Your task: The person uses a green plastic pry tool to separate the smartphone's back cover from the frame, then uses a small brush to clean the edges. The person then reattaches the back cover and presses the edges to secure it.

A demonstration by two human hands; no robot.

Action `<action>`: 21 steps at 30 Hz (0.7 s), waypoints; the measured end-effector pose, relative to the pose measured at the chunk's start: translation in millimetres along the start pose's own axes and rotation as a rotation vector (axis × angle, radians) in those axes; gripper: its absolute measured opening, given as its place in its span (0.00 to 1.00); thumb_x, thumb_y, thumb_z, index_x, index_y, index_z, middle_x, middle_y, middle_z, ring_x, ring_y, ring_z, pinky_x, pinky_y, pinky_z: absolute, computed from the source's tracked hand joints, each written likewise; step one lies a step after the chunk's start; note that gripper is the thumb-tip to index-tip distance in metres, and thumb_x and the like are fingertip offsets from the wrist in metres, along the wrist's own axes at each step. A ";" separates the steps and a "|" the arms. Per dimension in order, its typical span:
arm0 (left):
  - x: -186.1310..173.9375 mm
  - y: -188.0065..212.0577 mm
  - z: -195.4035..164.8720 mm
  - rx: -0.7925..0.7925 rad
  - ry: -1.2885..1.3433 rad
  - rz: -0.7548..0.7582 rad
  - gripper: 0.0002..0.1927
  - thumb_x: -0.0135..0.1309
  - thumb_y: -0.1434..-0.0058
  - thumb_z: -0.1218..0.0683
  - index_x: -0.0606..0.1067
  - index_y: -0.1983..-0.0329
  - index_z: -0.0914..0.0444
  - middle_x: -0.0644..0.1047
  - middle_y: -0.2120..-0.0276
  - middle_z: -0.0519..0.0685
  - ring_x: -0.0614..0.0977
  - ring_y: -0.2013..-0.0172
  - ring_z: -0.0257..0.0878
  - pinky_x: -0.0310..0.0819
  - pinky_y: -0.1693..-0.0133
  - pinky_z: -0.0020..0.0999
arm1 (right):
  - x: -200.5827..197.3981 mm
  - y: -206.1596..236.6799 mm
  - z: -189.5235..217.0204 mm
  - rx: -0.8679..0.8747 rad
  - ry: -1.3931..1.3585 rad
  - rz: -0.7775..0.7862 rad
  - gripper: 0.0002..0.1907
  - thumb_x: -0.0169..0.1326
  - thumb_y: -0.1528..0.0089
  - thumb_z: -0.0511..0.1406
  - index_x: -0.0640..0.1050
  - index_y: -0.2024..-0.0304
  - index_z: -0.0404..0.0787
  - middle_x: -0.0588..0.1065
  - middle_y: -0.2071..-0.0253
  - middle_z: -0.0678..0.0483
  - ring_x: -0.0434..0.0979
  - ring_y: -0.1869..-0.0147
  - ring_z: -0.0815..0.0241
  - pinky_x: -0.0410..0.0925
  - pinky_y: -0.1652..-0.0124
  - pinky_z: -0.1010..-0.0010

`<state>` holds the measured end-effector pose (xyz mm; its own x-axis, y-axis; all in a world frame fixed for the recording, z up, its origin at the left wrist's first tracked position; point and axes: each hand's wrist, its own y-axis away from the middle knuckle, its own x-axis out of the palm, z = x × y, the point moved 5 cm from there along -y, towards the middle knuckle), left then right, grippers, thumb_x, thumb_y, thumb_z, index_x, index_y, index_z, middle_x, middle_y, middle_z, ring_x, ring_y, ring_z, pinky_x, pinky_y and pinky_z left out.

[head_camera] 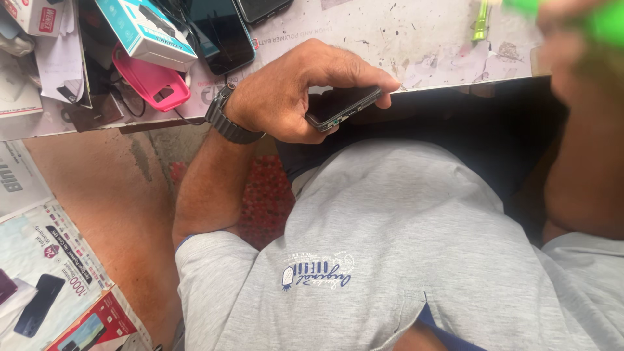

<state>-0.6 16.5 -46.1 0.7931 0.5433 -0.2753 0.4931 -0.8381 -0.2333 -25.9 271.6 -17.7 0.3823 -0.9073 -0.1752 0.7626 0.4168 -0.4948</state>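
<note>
Your left hand (296, 91) grips a dark phone (343, 107) at the near edge of a worn white table (390, 39).

Your fingers curl over the phone's top, thumb underneath; it sits just above your lap, before your grey shirt (403, 240). At the table's far left lie a pink phone case (151, 81), a teal-and-white box (146, 29) and another dark phone (221, 29), partly cut off. Your right hand (572, 39) is a close blur beside something green (604, 19); its grip cannot be made out.
</note>
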 end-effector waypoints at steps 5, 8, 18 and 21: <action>-2.3 2.0 -2.0 -0.029 0.015 0.010 0.38 0.61 0.53 0.65 0.72 0.34 0.64 0.81 0.45 0.54 0.84 0.44 0.45 0.79 0.38 0.37 | 24.1 13.0 3.3 -0.143 -0.376 0.147 0.12 0.63 0.39 0.31 0.76 0.55 0.34 0.79 0.63 0.42 0.85 0.63 0.59 0.75 0.66 0.74; -3.6 1.8 -2.2 -0.041 0.034 0.018 0.37 0.60 0.52 0.64 0.72 0.35 0.64 0.80 0.45 0.54 0.84 0.43 0.45 0.78 0.38 0.36 | 35.7 15.9 -5.5 -0.181 -0.451 0.196 0.13 0.63 0.40 0.30 0.75 0.56 0.33 0.79 0.63 0.41 0.85 0.63 0.60 0.76 0.66 0.75; -2.6 2.0 4.9 -0.004 0.029 0.004 0.35 0.60 0.49 0.64 0.72 0.34 0.63 0.81 0.46 0.54 0.85 0.46 0.43 0.80 0.39 0.36 | 45.7 4.9 -13.9 -0.111 -0.426 0.084 0.14 0.56 0.37 0.31 0.68 0.53 0.31 0.78 0.63 0.35 0.85 0.56 0.48 0.82 0.60 0.65; -1.0 3.4 8.6 -0.016 0.017 -0.006 0.38 0.60 0.52 0.64 0.73 0.33 0.63 0.82 0.48 0.54 0.86 0.49 0.43 0.82 0.43 0.35 | 51.0 7.6 -18.1 -0.080 -0.488 0.073 0.13 0.55 0.36 0.30 0.69 0.53 0.31 0.78 0.63 0.35 0.84 0.54 0.46 0.82 0.58 0.64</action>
<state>-2.9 13.5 -54.6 0.7961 0.5474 -0.2580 0.5035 -0.8356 -0.2195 -10.1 227.5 -45.9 0.6473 -0.7363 0.1973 0.6897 0.4554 -0.5629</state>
